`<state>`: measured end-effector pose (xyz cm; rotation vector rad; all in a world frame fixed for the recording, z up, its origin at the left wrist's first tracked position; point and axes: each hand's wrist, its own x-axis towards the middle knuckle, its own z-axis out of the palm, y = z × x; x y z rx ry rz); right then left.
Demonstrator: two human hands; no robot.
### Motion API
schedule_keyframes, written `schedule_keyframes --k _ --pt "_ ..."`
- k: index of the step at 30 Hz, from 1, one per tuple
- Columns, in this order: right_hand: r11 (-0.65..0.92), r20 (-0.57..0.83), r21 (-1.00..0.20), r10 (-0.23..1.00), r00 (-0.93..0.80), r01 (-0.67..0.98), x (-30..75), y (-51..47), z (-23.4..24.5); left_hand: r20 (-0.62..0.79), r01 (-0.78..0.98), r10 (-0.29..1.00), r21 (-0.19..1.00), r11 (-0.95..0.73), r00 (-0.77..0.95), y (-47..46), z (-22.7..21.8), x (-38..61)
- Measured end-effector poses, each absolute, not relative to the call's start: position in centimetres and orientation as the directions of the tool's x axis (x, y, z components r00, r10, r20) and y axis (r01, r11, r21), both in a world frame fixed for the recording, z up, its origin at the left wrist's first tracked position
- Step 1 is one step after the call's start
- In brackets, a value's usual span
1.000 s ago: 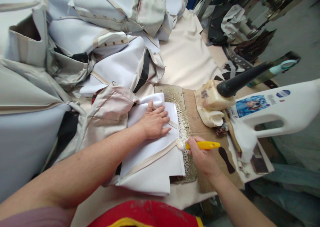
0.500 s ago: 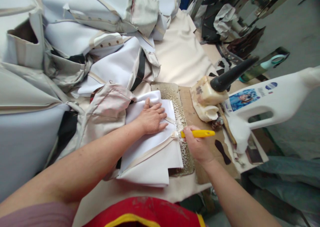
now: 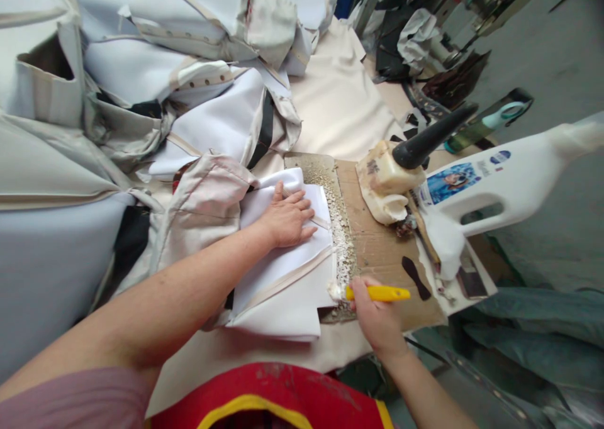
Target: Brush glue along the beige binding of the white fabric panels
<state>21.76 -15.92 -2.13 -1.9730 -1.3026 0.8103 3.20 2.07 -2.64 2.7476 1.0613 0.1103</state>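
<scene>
Right hand (image 3: 379, 316) grips yellow brush (image 3: 383, 293) at right edge of white fabric (image 3: 295, 290); left hand (image 3: 287, 220) spread flat on it; brushing looks well along, near corner probably remaining

The bare left forearm (image 3: 179, 290) slants up from the lower left; its grip (image 3: 289, 220) lies flat, palm down, fingers spread rightward, thumb pointing forward. The right forearm (image 3: 422, 378) angles in from the lower right, its grip (image 3: 380, 322) closed, fingers curled, thumb pressed inward.
</scene>
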Motion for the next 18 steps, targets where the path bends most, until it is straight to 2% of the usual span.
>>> schedule_keyframes --k 5,9,12,15,18 --pt "-0.339 -0.120 -0.797 0.900 0.420 0.500 22.5 -15.1 -1.4 -0.030 0.664 0.673 0.203 -0.720 0.739 2.0 -2.6 3.3" --pt "-0.247 -0.025 -0.861 0.894 0.448 0.445 22.4 -10.1 -2.0 -0.043 0.669 0.676 0.205 -0.714 0.735 2.0 -2.5 3.3" --pt "-0.306 -0.097 -0.825 0.905 0.414 0.474 22.0 -10.9 -2.8 -0.040 0.668 0.676 0.207 -0.715 0.736 2.1 -2.6 3.3" --pt "-0.383 -0.198 -0.770 0.904 0.379 0.511 21.7 -15.8 -2.7 -0.026 0.662 0.673 0.208 -0.720 0.739 2.2 -2.7 3.3" --pt "-0.399 -0.214 -0.763 0.899 0.383 0.508 21.9 -19.1 -1.6 -0.024 0.661 0.672 0.207 -0.721 0.741 2.1 -2.7 3.3"
